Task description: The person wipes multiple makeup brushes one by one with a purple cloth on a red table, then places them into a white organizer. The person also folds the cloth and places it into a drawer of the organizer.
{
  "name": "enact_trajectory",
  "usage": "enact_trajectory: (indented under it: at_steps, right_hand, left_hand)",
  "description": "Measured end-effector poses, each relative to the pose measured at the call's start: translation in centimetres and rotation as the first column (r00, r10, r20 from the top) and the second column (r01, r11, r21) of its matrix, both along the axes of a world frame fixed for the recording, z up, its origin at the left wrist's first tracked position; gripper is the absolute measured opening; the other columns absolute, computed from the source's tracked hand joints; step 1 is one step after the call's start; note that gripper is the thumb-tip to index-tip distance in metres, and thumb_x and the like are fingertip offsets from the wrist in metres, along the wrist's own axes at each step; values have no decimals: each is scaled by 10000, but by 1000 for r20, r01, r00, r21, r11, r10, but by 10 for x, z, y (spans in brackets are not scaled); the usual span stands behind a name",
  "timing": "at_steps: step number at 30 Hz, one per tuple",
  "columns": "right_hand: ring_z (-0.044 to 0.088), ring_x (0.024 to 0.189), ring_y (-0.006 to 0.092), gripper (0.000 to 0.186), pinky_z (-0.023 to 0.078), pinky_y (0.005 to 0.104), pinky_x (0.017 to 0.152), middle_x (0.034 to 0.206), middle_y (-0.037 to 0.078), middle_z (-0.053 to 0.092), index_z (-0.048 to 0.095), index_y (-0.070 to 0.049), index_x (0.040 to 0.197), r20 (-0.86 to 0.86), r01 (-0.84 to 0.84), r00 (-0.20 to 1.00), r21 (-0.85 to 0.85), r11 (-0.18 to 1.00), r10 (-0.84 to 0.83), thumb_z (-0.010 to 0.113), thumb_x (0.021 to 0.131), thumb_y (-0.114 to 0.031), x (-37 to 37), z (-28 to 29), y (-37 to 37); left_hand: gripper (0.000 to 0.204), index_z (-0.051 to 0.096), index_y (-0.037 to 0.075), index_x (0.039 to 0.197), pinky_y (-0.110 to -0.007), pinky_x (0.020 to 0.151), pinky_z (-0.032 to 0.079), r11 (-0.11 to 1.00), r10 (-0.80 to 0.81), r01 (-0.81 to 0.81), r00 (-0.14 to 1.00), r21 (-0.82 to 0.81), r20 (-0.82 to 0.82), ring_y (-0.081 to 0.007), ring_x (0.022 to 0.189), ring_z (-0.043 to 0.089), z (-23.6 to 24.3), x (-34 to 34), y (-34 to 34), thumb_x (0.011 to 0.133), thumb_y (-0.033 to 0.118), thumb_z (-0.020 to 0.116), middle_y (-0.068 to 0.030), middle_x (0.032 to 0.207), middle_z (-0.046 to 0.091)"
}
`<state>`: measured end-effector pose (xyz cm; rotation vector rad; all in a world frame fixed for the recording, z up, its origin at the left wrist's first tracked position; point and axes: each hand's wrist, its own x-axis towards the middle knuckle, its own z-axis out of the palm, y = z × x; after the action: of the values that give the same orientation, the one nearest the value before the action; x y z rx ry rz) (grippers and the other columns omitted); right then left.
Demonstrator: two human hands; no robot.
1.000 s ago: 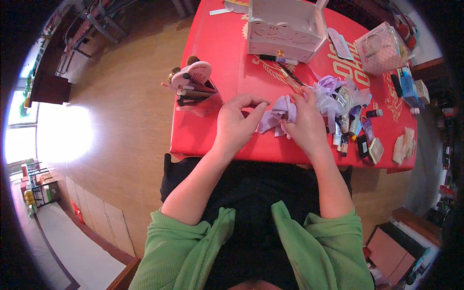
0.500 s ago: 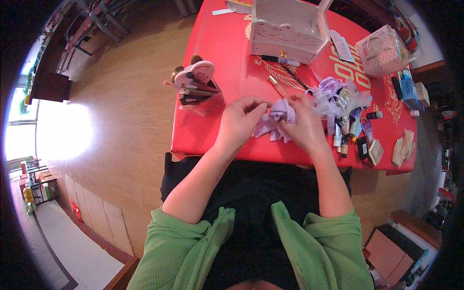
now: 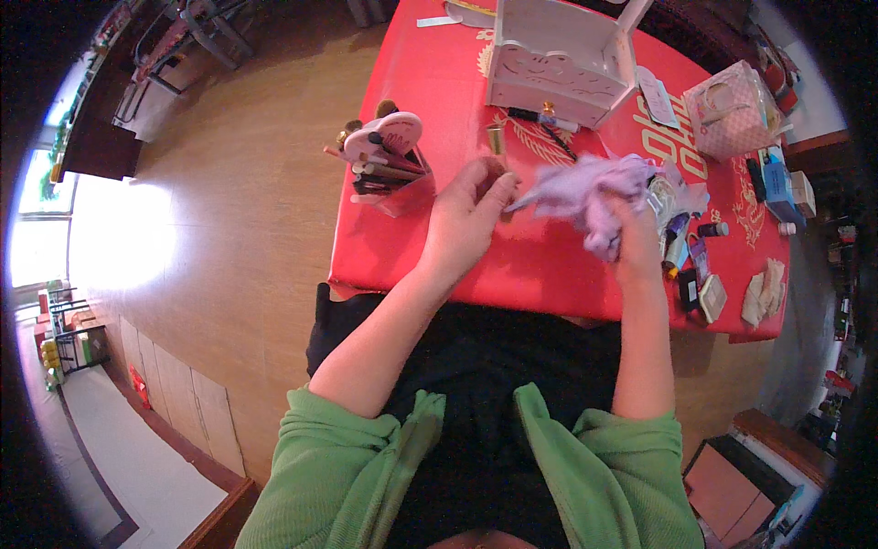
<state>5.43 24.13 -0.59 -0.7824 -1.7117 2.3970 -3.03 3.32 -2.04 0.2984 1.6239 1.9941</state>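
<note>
My left hand [image 3: 468, 218] is closed, thumb and fingers pinched round a slim cosmetic tube whose gold end [image 3: 496, 139] stands up above the fingers. Most of the tube is hidden by the hand. In my right hand [image 3: 637, 233] a lilac cloth [image 3: 594, 197] is bunched and smeared by motion. One thin corner of it stretches toward my left fingertips; I cannot tell whether they touch it. Close to my right hand lies a heap of small cosmetics [image 3: 677, 242] and ribbon, partly covered by the cloth.
Left on the red-covered table [image 3: 549, 279] stands a pink holder [image 3: 412, 197] full of makeup brushes. A white carved organizer [image 3: 562, 78] stands at the back. To the right are a pink checked box [image 3: 732, 114], a blue box [image 3: 778, 178], a compact [image 3: 712, 299] and a beige cloth [image 3: 764, 293].
The lilac cloth has gone right with my right hand, away from my left hand and spread out. The gold-ended tube has tipped more upright in my left hand.
</note>
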Motion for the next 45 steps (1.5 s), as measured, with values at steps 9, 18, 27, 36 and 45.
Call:
enact_trajectory:
  at_steps: [9,18,27,36,45]
  right_hand:
    - [634,946,165,408,500,322,850,1039,58,677,617,-35,1156,-312,101,947,530,842,82,801,858,-244,1,-9,-41]
    - [672,918,241,309,515,360,842,1004,108,699,647,-16,1090,-375,252,919,798,547,124,764,874,-203,-4,3,-31]
    - [680,858,228,242,525,371,789,936,108,712,671,11,1064,-411,322,911,643,694,-42,663,933,-192,-9,-11,-24]
    - [644,1028,181,551,527,328,879,1196,69,624,513,-34,1295,-260,-16,964,167,986,60,778,868,-261,-3,-7,-52]
    - [684,926,219,300,528,353,818,998,103,703,650,-30,1047,-354,156,927,663,732,123,798,839,-187,-5,-5,-67]
  left_hand:
    - [199,557,68,1129,-240,537,367,935,-335,341,939,-101,70,-70,632,444,3,33,11,1054,238,483,32,798,488]
    - [275,609,-7,1187,-266,758,508,892,-440,439,898,-106,17,-125,843,629,5,28,-2,1030,209,542,-48,939,665]
    - [230,661,-41,1115,-275,792,518,888,-459,440,867,133,192,-113,850,623,9,35,-6,985,145,620,-68,969,691]
    - [196,674,-38,1023,-324,745,524,987,-92,59,968,-148,-234,-183,796,652,13,28,-5,868,81,682,-120,891,689]
    - [164,700,-6,967,-343,761,527,947,-128,-6,910,-321,-395,-198,858,672,13,34,-3,819,63,691,-128,899,703]
